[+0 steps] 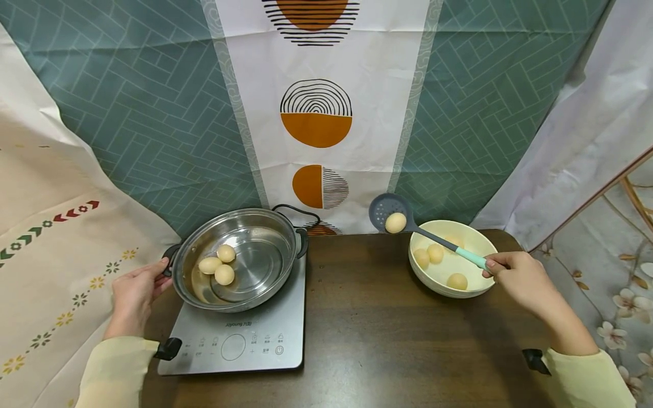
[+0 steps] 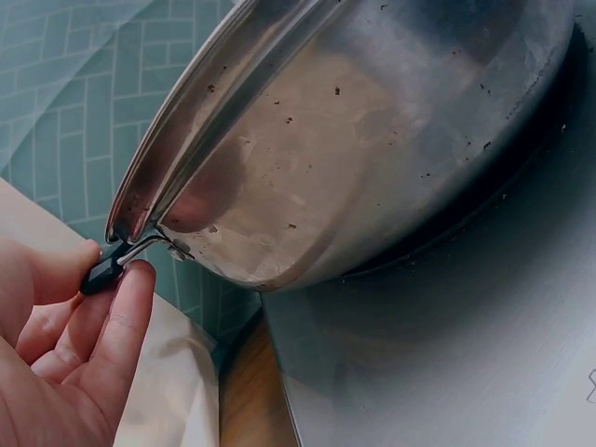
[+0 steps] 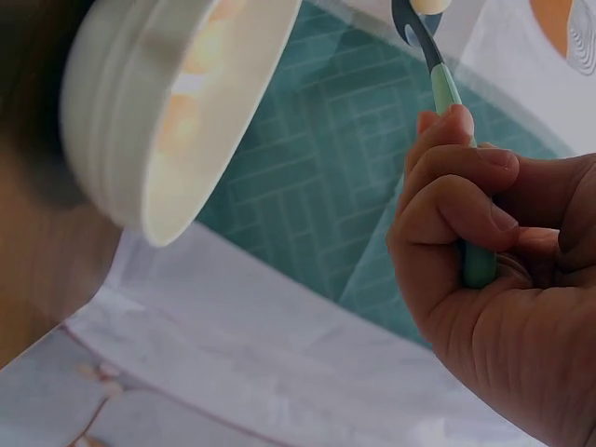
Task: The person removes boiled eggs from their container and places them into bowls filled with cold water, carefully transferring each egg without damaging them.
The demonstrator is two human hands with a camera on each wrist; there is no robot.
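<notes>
My left hand (image 1: 134,294) pinches the black side handle of a steel pot (image 1: 265,294), thumb above and fingers below in the left wrist view. Three pale eggs (image 1: 224,275) lie together on the pot's floor. With curled fingers my right hand (image 1: 522,280) grips the mint-green handle of a skimmer (image 1: 380,211), its grey perforated head raised left of the bowl. One egg (image 1: 395,222) rests on that head. Under the skimmer's handle stands a cream bowl (image 1: 433,283) with several eggs (image 1: 457,281) inside. The right wrist view shows the fingers wrapped round the handle's end (image 3: 480,265).
The pot sits on a silver induction cooker (image 1: 240,345) at the left of a dark wooden table (image 1: 377,340). A black cord (image 1: 301,211) runs behind the pot. Patterned cloth (image 1: 168,113) hangs along the back and sides.
</notes>
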